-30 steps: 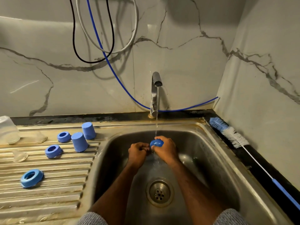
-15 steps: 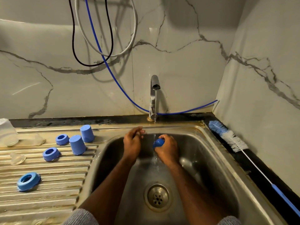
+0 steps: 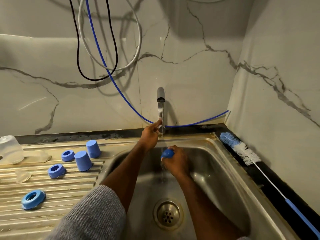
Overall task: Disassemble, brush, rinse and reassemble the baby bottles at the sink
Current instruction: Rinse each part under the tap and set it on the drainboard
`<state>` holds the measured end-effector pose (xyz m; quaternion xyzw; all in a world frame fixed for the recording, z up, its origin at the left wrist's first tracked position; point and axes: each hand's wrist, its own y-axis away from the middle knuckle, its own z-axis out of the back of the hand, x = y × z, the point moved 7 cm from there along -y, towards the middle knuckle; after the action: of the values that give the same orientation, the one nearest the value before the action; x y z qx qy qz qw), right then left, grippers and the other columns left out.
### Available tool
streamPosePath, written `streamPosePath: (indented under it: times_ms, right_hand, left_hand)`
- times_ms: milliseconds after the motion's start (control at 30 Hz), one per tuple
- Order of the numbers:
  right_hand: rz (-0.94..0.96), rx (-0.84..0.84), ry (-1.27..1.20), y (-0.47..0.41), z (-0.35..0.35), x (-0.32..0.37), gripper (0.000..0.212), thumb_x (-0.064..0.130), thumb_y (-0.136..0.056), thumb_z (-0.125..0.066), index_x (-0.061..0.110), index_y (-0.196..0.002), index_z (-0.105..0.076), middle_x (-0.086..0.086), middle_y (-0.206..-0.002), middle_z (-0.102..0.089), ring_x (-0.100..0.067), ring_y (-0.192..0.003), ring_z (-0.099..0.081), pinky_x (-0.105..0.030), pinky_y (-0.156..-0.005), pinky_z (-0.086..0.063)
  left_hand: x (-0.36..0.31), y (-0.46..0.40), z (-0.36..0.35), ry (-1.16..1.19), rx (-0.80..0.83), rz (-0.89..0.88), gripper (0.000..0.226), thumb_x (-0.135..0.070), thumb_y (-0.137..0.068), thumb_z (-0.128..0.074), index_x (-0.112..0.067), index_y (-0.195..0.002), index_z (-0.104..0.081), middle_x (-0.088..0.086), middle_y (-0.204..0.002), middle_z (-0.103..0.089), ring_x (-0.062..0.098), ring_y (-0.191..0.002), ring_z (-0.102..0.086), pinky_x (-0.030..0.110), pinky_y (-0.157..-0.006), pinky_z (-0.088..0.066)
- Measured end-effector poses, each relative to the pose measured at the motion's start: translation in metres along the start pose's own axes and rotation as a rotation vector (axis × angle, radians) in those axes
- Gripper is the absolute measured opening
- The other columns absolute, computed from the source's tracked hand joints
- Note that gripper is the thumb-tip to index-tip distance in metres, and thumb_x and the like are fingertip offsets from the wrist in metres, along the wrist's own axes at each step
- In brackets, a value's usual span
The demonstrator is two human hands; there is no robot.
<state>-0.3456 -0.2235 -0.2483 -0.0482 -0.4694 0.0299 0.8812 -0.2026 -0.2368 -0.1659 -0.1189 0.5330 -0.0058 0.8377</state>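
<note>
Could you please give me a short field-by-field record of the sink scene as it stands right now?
left hand: fingers at the tap, near its base
right hand: grips a blue bottle part over the sink
water: thin stream below the blue part
drainboard: two blue caps, three blue rings, clear parts
bottle brush: lying on the right ledge, untouched

I have one view only — the head camera, worn high, looking forward and steeply down into the sink [image 3: 216,161], close over both forearms. Its wide lens bends the marble wall [image 3: 190,49] and takes in the drainboard [image 3: 52,187] at left — nothing shared with another view.
</note>
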Motion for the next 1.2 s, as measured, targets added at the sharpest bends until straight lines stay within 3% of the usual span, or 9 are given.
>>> streamPosePath:
  times_ms: [100,267,433,533,667,767,867,1000,1200]
  right_hand:
    - [0.031,-0.001,0.006,0.007,0.002,0.004,0.042,0.020,-0.082,-0.079,0.023,-0.119,-0.060,0.004,-0.119,-0.060,-0.008,-0.099,-0.055,-0.021,-0.082,-0.041]
    - [0.226,-0.102,-0.042,0.025,0.026,0.027,0.052,0.018,-0.080,-0.081,0.019,-0.126,-0.057,0.005,-0.122,-0.055,-0.011,-0.111,-0.053,-0.023,-0.093,-0.041]
    - [0.219,0.071,0.055,0.043,0.020,0.037,0.054,0.020,-0.075,-0.084,0.018,-0.124,-0.062,-0.002,-0.123,-0.058,-0.018,-0.113,-0.055,-0.025,-0.095,-0.041]
    - [0.291,0.126,0.004,0.071,0.011,0.066,0.057,0.023,-0.070,-0.087,0.019,-0.122,-0.065,-0.004,-0.121,-0.058,-0.020,-0.109,-0.058,-0.034,-0.098,-0.049]
    - [0.357,0.210,-0.115,0.118,-0.022,0.105,0.057,0.020,-0.067,-0.089,0.020,-0.117,-0.063,-0.005,-0.109,-0.066,-0.020,-0.098,-0.065,-0.035,-0.088,-0.055]
    - [0.408,0.279,-0.168,0.151,-0.049,0.131,0.060,0.016,-0.064,-0.089,0.025,-0.112,-0.055,-0.004,-0.104,-0.066,-0.022,-0.094,-0.066,-0.040,-0.087,-0.057]
    - [0.434,0.344,-0.141,0.178,-0.071,0.155,0.059,0.015,-0.067,-0.088,0.021,-0.115,-0.053,0.001,-0.105,-0.062,-0.020,-0.094,-0.065,-0.034,-0.086,-0.056]
    - [0.444,0.415,-0.107,0.198,-0.101,0.181,0.054,0.014,-0.070,-0.088,0.021,-0.113,-0.055,0.002,-0.107,-0.061,-0.018,-0.093,-0.063,-0.030,-0.081,-0.055]
    - [0.426,0.475,-0.037,0.207,-0.134,0.201,0.051,0.018,-0.071,-0.088,0.026,-0.112,-0.058,0.001,-0.113,-0.062,-0.016,-0.099,-0.062,-0.027,-0.086,-0.054]
  left_hand:
    - [-0.005,0.009,0.005,-0.186,0.073,-0.025,0.057,0.009,-0.099,-0.039,-0.016,-0.151,-0.042,0.007,-0.154,-0.045,0.020,-0.143,-0.041,0.033,-0.115,-0.034]
    - [0.003,0.052,0.022,-0.437,0.047,-0.007,0.037,0.006,-0.097,-0.046,-0.005,-0.127,-0.065,0.014,-0.127,-0.066,0.024,-0.121,-0.060,0.028,-0.099,-0.043]
    - [0.005,0.108,0.053,-0.501,0.058,0.015,0.028,-0.002,-0.094,-0.057,-0.010,-0.118,-0.071,0.007,-0.116,-0.072,0.010,-0.099,-0.061,0.024,-0.088,-0.045]
    - [-0.008,0.147,0.090,-0.497,-0.022,-0.002,0.023,-0.002,-0.092,-0.061,-0.008,-0.110,-0.074,0.007,-0.107,-0.074,0.014,-0.094,-0.066,0.027,-0.088,-0.051]
    - [-0.014,0.195,0.147,-0.374,-0.159,0.027,0.014,0.002,-0.094,-0.058,0.000,-0.098,-0.071,0.013,-0.085,-0.073,0.020,-0.059,-0.071,0.027,-0.060,-0.057]
    - [-0.011,0.231,0.190,-0.363,-0.252,0.054,0.016,0.001,-0.095,-0.060,-0.001,-0.083,-0.070,0.012,-0.074,-0.073,0.015,-0.043,-0.065,0.022,-0.046,-0.051]
    - [-0.001,0.265,0.229,-0.383,-0.323,0.116,0.017,-0.006,-0.095,-0.062,-0.001,-0.083,-0.073,0.006,-0.070,-0.073,0.014,-0.040,-0.062,0.022,-0.044,-0.049]
    - [0.018,0.300,0.267,-0.371,-0.370,0.175,0.016,-0.010,-0.096,-0.064,-0.001,-0.086,-0.073,0.011,-0.074,-0.075,0.026,-0.050,-0.065,0.031,-0.051,-0.055]
    - [0.043,0.325,0.295,-0.334,-0.385,0.233,0.010,-0.007,-0.096,-0.066,-0.004,-0.088,-0.072,0.011,-0.077,-0.074,0.016,-0.048,-0.062,0.025,-0.048,-0.052]
